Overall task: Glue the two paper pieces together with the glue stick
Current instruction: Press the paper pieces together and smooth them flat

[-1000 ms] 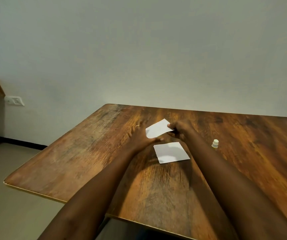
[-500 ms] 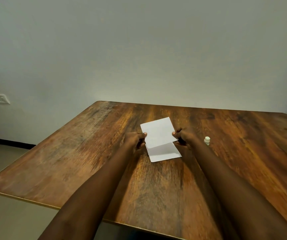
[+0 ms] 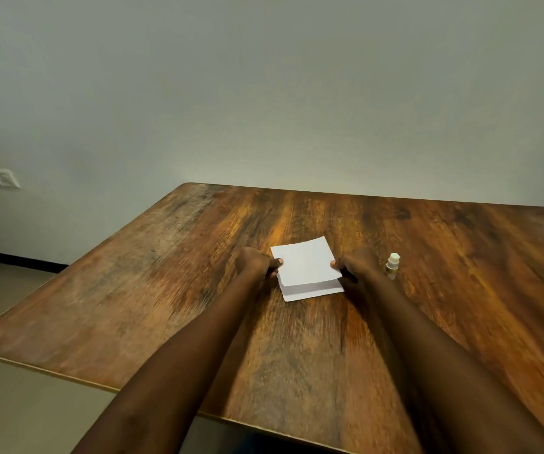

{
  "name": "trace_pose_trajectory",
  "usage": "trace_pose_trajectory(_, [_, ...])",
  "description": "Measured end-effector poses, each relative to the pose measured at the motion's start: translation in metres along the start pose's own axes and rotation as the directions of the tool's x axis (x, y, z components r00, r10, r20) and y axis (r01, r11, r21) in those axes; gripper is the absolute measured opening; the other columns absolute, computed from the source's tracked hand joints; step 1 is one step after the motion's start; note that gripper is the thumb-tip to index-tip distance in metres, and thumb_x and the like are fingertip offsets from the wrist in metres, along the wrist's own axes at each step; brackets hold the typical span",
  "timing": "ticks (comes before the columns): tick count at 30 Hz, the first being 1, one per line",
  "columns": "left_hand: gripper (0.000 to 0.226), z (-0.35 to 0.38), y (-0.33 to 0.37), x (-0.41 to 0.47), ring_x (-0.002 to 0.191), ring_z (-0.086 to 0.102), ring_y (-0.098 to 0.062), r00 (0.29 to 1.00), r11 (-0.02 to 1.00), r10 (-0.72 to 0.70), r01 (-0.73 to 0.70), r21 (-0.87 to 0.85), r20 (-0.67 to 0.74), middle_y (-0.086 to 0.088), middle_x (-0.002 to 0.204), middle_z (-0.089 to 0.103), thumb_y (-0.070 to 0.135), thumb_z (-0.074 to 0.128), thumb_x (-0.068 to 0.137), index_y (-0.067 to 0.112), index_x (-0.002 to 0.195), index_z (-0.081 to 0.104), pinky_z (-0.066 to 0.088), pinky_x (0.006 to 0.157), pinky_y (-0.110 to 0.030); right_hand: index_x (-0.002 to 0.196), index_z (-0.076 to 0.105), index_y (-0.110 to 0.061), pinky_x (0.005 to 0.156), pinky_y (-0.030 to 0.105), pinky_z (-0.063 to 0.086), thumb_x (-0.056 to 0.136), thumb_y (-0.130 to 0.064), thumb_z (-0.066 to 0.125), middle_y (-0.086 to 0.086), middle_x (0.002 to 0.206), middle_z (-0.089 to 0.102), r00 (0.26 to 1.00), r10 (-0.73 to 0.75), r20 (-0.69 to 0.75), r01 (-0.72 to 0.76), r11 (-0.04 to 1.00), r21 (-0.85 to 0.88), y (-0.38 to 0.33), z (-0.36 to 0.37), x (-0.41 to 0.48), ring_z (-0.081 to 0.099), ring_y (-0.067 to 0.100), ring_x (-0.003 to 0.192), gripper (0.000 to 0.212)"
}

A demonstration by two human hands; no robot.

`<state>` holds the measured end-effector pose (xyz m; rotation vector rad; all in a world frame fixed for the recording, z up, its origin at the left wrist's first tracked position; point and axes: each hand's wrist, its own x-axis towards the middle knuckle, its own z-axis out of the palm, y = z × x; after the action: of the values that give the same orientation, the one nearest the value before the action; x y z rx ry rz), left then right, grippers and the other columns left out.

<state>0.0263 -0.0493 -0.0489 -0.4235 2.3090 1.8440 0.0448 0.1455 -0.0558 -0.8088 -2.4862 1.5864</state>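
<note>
Two paper pieces are seen on the wooden table (image 3: pixel 198 290). The top paper piece (image 3: pixel 303 260) is pinched at its side edges by the left hand (image 3: pixel 254 264) and the right hand (image 3: pixel 357 265). The lower paper piece (image 3: pixel 313 290) is mostly hidden under it. The glue stick (image 3: pixel 392 265) is stood upright just beside the right hand, its label blurred.

Plain indoor room, home or office unclear
Wood-grain table (image 3: pixel 165 273) against a bare pale wall (image 3: pixel 264 93); wall socket (image 3: pixel 0 178), dark skirting (image 3: pixel 18 261).

left forearm (image 3: pixel 179 355): bare | right forearm (image 3: pixel 428 348): bare | left grip (image 3: pixel 254 263): bare | right grip (image 3: pixel 357 265): bare
</note>
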Motion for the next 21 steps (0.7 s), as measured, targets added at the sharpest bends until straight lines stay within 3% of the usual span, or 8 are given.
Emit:
trace_pose_trajectory(3, [0.018,0.003,0.001,0.000,0.074,0.069,-0.023,1.000,1.000,-0.011,0.010,0.017,0.007,-0.018,0.093,0.070,0.002,0.075,0.076,-0.006,0.092,0.070,0.060,0.070,-0.040,0.091,0.065,0.007,0.084,0.046,0.057,0.077,-0.007,0.073,0.019,0.092,0.066,1.000,0.012,0.007,-0.012,1.000,-0.006,0.003,-0.002,0.001,0.064,0.033,0.086,0.021])
trace_pose_trajectory(5, [0.019,0.004,0.001,-0.001,0.075,0.069,-0.025,1.000,1.000,-0.008,0.008,0.027,0.012,-0.019,0.094,0.070,-0.001,0.075,0.076,-0.007,0.093,0.070,0.060,0.076,-0.041,0.091,0.066,0.009,0.082,0.045,0.055,0.076,-0.008,0.074,0.020,0.091,0.067,1.000,-0.005,0.012,0.005,0.999,-0.034,0.004,-0.004,0.000,0.066,0.034,0.086,0.023])
trace_pose_trajectory(8, [0.019,0.005,0.000,-0.004,0.070,0.066,-0.023,1.000,0.999,-0.013,0.013,0.029,0.001,-0.019,0.092,0.068,-0.003,0.074,0.076,-0.007,0.094,0.069,0.059,0.077,-0.041,0.090,0.067,0.010,0.077,0.040,0.054,0.076,-0.011,0.075,0.019,0.087,0.066,0.999,-0.039,0.026,0.041,0.994,-0.105,0.006,-0.005,-0.001,0.065,0.032,0.081,0.027])
trace_pose_trajectory(12, [0.020,0.006,-0.002,-0.008,0.076,0.069,-0.027,1.000,1.000,-0.016,0.016,0.022,-0.009,-0.020,0.094,0.069,-0.001,0.074,0.076,-0.006,0.095,0.068,0.059,0.076,-0.040,0.087,0.066,0.010,0.077,0.037,0.052,0.076,-0.010,0.075,0.012,0.073,0.060,0.999,-0.049,0.007,0.049,0.991,-0.125,0.008,-0.005,-0.005,0.061,0.028,0.077,0.025])
trace_pose_trajectory(21, [0.010,0.009,-0.008,-0.012,0.057,0.063,-0.020,0.998,0.994,0.042,-0.036,0.100,-0.056,-0.018,0.081,0.069,0.005,0.075,0.077,-0.003,0.077,0.068,0.056,0.061,-0.033,0.090,0.067,0.010,0.065,0.032,0.044,0.075,-0.010,0.076,0.019,0.094,0.068,0.999,-0.045,0.000,0.045,0.985,-0.165,0.012,-0.005,-0.003,0.061,0.025,0.077,0.027])
